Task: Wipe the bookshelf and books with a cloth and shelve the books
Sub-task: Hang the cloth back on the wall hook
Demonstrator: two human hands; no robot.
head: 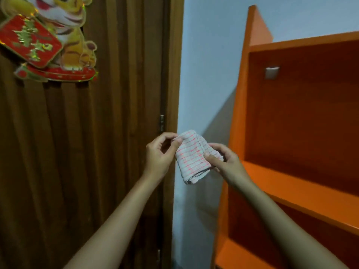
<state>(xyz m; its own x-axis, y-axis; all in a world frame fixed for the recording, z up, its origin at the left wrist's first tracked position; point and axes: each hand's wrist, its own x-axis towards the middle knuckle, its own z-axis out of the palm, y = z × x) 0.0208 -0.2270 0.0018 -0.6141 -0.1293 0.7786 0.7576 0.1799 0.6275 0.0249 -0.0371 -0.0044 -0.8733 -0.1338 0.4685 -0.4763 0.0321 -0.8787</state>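
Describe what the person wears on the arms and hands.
The left forearm and right forearm are bare, no sleeve in view. The left hand and right hand wear no gloves; no watch, bracelet or ring shows.

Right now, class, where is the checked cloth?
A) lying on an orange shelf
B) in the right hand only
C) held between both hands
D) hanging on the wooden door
C: the left hand pinches a top corner of the cloth and the right hand grips its other side.
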